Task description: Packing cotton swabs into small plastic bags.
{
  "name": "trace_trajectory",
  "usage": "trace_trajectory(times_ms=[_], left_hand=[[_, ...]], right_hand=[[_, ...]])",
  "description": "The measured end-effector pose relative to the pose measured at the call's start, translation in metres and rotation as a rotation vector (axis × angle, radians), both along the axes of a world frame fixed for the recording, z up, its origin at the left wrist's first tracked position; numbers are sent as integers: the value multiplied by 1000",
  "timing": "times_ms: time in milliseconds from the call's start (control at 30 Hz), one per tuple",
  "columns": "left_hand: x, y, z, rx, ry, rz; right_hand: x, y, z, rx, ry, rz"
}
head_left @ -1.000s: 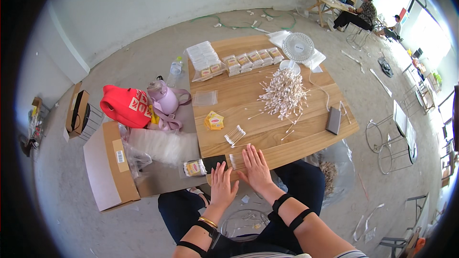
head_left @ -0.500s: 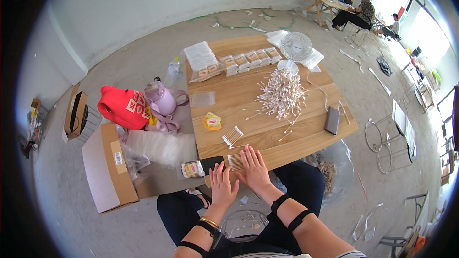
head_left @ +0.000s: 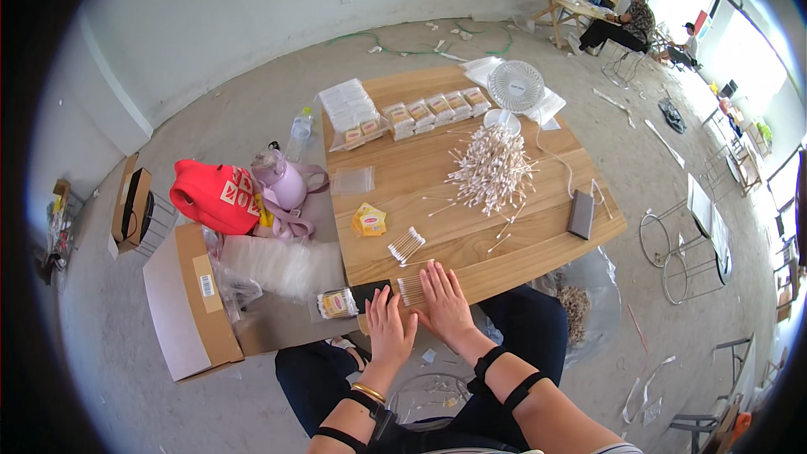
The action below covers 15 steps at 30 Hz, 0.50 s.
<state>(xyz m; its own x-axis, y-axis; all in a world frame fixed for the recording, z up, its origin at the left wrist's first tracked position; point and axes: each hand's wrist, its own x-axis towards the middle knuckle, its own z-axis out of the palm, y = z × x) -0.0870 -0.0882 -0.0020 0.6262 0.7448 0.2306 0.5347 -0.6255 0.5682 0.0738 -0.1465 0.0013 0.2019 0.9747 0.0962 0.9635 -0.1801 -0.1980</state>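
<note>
Between my hands, a row of cotton swabs (head_left: 411, 291) lies side by side at the table's near edge. My left hand (head_left: 388, 329) is open at the row's left end, its fingertips near a flat black object (head_left: 370, 292). Flat and with fingers stretched out, my right hand (head_left: 445, 307) rests at the row's right end. A packed bag of swabs (head_left: 337, 303) with a yellow label lies left of the black object. Farther in is a small bundle of swabs (head_left: 407, 245), with one loose swab just below it. Yellow cards (head_left: 369, 219) are stacked to the left.
A large heap of swabs (head_left: 492, 170) stands before a white fan (head_left: 515, 88). Packed swab bags (head_left: 437, 109) line the back. A grey block (head_left: 581, 214) sits at the right. Leftward are a cardboard box (head_left: 197, 303), a red bag (head_left: 217, 196) and a purple bottle (head_left: 282, 181).
The view has shifted very slightly. Both hands keep their places at the ends of the swab row.
</note>
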Motion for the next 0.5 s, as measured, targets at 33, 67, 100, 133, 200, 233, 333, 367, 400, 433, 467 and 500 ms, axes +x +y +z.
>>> trace_trajectory(times_ms=[33,67,100,133,200,233,333,367,400,433,467,500], left_hand=[[0,0,-2,6,10,-4],[0,-1,-2,10,19,-10],[0,-1,-2,10,21,-11],[0,-2,-3,10,13,-14],[0,-2,-2,11,9,-17],[0,-2,-2,7,3,-17],[3,-1,0,0,-9,-11],[4,0,1,-4,-14,-2],[5,1,2,-2,-11,-2],[7,2,2,-5,-6,4],[8,3,2,-8,-2,9],[9,3,1,-8,0,7]], right_hand=[[-1,1,1,-13,-1,-2],[0,0,0,-14,0,-2],[1,0,-1,-8,1,-5],[2,0,-2,-3,2,-8],[1,0,-1,-10,-3,-9],[1,-1,-1,-17,-12,-11],[1,-2,-1,-6,16,-2],[1,-2,-1,-5,20,-2],[1,-2,-1,-7,25,1],[1,-2,-2,-10,31,3],[1,-2,-3,-10,33,2],[2,-2,-3,-1,29,1]])
